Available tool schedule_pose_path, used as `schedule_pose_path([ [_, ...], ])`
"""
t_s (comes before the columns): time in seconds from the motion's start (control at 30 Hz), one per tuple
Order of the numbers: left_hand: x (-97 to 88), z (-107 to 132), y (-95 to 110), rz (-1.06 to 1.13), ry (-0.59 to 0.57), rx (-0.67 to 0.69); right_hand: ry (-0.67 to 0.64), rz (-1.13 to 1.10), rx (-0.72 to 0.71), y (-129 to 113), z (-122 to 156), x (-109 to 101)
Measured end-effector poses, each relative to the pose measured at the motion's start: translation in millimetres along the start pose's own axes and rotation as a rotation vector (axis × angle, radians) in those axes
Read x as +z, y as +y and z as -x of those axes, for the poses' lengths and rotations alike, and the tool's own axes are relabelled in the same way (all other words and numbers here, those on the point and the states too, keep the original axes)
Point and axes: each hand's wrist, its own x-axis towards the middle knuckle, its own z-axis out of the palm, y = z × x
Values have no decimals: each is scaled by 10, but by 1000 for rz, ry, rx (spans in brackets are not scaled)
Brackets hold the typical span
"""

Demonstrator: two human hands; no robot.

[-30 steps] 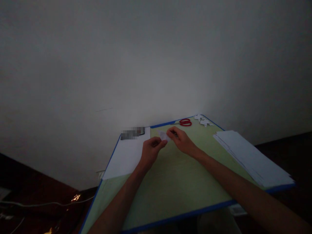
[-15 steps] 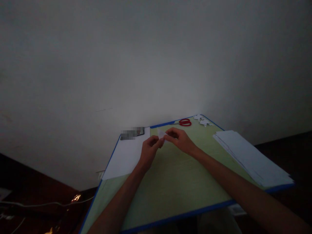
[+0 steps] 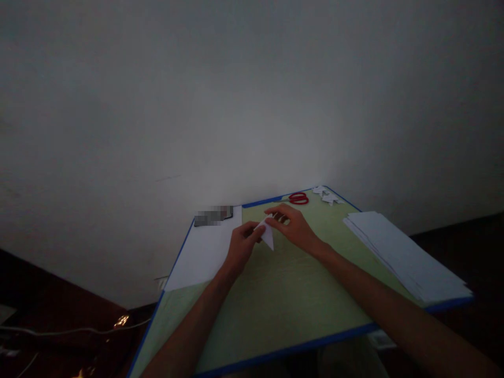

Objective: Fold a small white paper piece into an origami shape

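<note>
A small folded piece of white paper (image 3: 268, 239) is held above the table between my two hands, with one pointed corner hanging down. My left hand (image 3: 243, 242) pinches its left side between thumb and fingers. From the right, my right hand (image 3: 289, 224) grips the upper edge with thumb and fingertips. Parts of the paper are hidden behind the fingers. Just beyond my right hand lie red-handled scissors (image 3: 299, 198). Folded white paper shapes (image 3: 329, 198) sit at the far right corner.
The green table (image 3: 299, 294) has blue edging and stands against a grey wall (image 3: 252, 105). A stack of white paper (image 3: 405, 257) lies along the right side. On the left, a white sheet (image 3: 197, 257) has a partly blurred phone-like object (image 3: 213, 216) at its far end.
The folded paper has been turned, so a point that stood up between the fingers now hangs below them. Both hands stay in nearly the same place.
</note>
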Motion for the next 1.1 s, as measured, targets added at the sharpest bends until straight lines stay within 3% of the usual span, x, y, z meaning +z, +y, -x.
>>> schedule_pose_path([
  [0.23,3,-5,-40,-152,66,65,0,166,-132,-22,8,-14],
  [0.57,9,7,-41,-212,96,98,-33,184,-156,1,6,-14],
  [1.1,24,-9,33,-160,80,83,16,125,-171,9,17,-6],
])
